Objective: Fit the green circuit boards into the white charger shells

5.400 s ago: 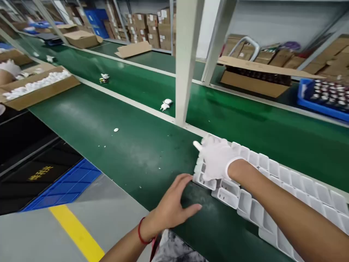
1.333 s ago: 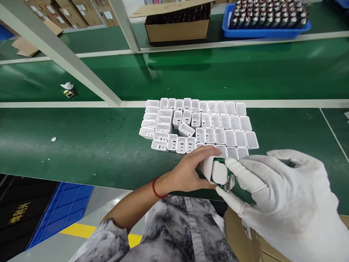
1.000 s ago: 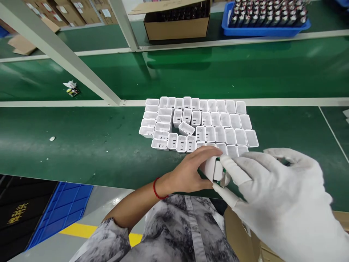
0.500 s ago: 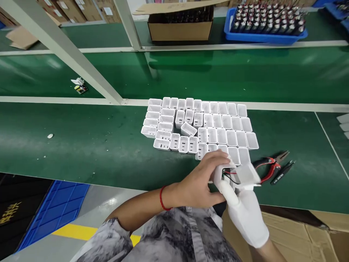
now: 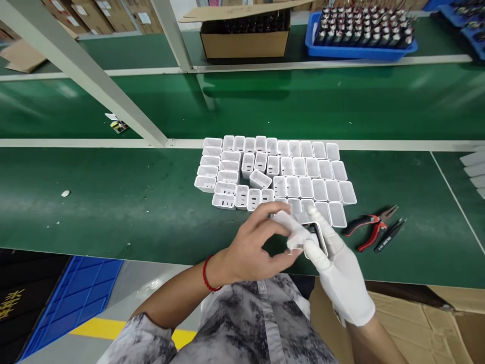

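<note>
My bare left hand (image 5: 257, 245), a red cord at its wrist, pinches a white plastic piece (image 5: 291, 226) that looks like a cover, slightly blurred. My right hand (image 5: 343, 275), in a white glove, grips a small white plastic case (image 5: 321, 236) with dark electronics inside. Its open side is turned partly up, and the white piece is at its left edge; whether they touch I cannot tell. Just beyond the hands, open white plastic cases (image 5: 319, 189) stand in rows on the green bench. One case (image 5: 260, 179) lies askew among them.
Red-and-black pliers (image 5: 373, 226) and black tweezers (image 5: 391, 235) lie right of my gloved hand. A slanted white post (image 5: 94, 76) rises at left. On the back shelf are a cardboard box (image 5: 245, 44) and a blue tray (image 5: 361, 52) of dark, wired parts.
My left hand has moved left off the case and now holds the white piece. My right hand has turned the case, and the red and black wires no longer show.
</note>
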`<action>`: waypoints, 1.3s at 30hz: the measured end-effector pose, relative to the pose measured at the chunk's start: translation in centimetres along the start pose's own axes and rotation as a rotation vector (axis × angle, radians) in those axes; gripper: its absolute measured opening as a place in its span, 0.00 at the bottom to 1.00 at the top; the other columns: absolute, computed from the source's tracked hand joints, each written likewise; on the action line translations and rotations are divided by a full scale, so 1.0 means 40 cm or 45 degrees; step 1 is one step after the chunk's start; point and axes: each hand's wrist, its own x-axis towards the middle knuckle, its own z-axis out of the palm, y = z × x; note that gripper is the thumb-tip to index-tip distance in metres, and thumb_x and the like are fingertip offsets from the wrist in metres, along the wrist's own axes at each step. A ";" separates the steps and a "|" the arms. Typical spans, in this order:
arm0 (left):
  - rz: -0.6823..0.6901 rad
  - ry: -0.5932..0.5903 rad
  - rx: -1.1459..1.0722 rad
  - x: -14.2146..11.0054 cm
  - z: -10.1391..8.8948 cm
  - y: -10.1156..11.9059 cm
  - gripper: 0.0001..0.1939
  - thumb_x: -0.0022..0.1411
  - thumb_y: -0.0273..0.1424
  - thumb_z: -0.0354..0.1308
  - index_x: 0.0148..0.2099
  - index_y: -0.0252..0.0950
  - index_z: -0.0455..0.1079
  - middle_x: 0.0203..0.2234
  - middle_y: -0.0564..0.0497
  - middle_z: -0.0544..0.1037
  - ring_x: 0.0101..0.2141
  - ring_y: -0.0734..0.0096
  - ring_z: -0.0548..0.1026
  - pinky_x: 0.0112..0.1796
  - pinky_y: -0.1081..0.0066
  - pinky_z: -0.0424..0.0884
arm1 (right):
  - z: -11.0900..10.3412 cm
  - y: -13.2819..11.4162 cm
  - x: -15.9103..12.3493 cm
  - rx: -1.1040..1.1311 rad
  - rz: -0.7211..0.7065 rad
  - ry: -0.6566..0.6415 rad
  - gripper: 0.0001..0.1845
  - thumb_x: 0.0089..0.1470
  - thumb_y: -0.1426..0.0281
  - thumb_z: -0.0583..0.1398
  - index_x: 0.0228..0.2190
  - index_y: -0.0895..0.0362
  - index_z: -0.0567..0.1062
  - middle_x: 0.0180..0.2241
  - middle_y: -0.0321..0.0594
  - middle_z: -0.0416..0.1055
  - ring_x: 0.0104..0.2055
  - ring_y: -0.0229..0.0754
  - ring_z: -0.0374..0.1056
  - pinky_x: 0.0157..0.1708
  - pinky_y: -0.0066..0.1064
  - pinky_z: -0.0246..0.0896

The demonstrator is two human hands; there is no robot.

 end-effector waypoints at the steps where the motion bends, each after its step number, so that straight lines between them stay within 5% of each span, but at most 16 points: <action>1: 0.068 -0.004 0.023 -0.001 0.000 -0.003 0.10 0.59 0.30 0.67 0.38 0.37 0.67 0.44 0.41 0.78 0.43 0.60 0.81 0.40 0.63 0.81 | 0.000 -0.004 0.003 0.014 0.003 -0.015 0.37 0.58 0.51 0.63 0.64 0.49 0.65 0.49 0.40 0.76 0.50 0.47 0.74 0.57 0.44 0.67; 8: 0.060 -0.199 0.211 -0.006 -0.011 0.015 0.28 0.64 0.28 0.59 0.65 0.35 0.59 0.39 0.43 0.79 0.39 0.62 0.79 0.38 0.64 0.81 | 0.011 -0.016 0.022 0.137 0.068 0.014 0.37 0.56 0.51 0.65 0.63 0.46 0.67 0.61 0.39 0.69 0.64 0.52 0.65 0.63 0.47 0.61; 14: -0.024 0.026 0.106 -0.051 0.034 0.005 0.25 0.64 0.31 0.56 0.63 0.36 0.62 0.39 0.43 0.78 0.37 0.63 0.78 0.37 0.65 0.79 | 0.041 0.000 0.033 0.125 -0.088 0.146 0.24 0.59 0.52 0.63 0.53 0.46 0.78 0.57 0.39 0.74 0.58 0.53 0.71 0.61 0.50 0.64; 18: -0.107 0.115 0.070 -0.054 0.051 -0.010 0.28 0.64 0.35 0.55 0.65 0.36 0.59 0.36 0.45 0.76 0.32 0.66 0.76 0.33 0.66 0.78 | 0.072 0.001 0.050 0.328 0.015 0.198 0.23 0.56 0.53 0.66 0.50 0.49 0.81 0.54 0.40 0.76 0.57 0.54 0.72 0.61 0.48 0.65; 23: -0.184 0.124 0.025 -0.044 0.031 -0.025 0.25 0.64 0.33 0.58 0.63 0.38 0.64 0.30 0.51 0.72 0.28 0.71 0.71 0.29 0.71 0.73 | 0.073 -0.005 0.078 0.443 0.184 0.009 0.29 0.54 0.48 0.64 0.52 0.50 0.79 0.49 0.42 0.79 0.50 0.54 0.76 0.52 0.45 0.74; 28: -0.364 0.009 -0.214 -0.045 0.008 -0.028 0.22 0.68 0.37 0.55 0.62 0.39 0.65 0.33 0.49 0.74 0.30 0.69 0.72 0.31 0.70 0.74 | 0.026 0.003 0.078 0.263 0.101 -0.290 0.38 0.64 0.41 0.44 0.61 0.50 0.70 0.54 0.45 0.76 0.55 0.53 0.74 0.52 0.44 0.73; 34: -0.506 -0.089 -0.378 -0.043 0.010 -0.020 0.22 0.68 0.39 0.55 0.61 0.39 0.64 0.41 0.44 0.75 0.36 0.65 0.75 0.36 0.66 0.78 | -0.021 -0.026 0.062 -0.145 -0.129 -0.414 0.44 0.49 0.51 0.69 0.64 0.50 0.65 0.61 0.47 0.69 0.60 0.57 0.68 0.59 0.48 0.66; 39: -0.515 -0.212 -0.419 -0.015 -0.004 -0.018 0.26 0.66 0.40 0.55 0.62 0.34 0.59 0.45 0.40 0.73 0.40 0.60 0.76 0.42 0.59 0.79 | -0.028 -0.048 0.087 -0.734 -0.513 -0.203 0.33 0.56 0.61 0.64 0.62 0.45 0.66 0.53 0.42 0.75 0.51 0.51 0.75 0.53 0.44 0.73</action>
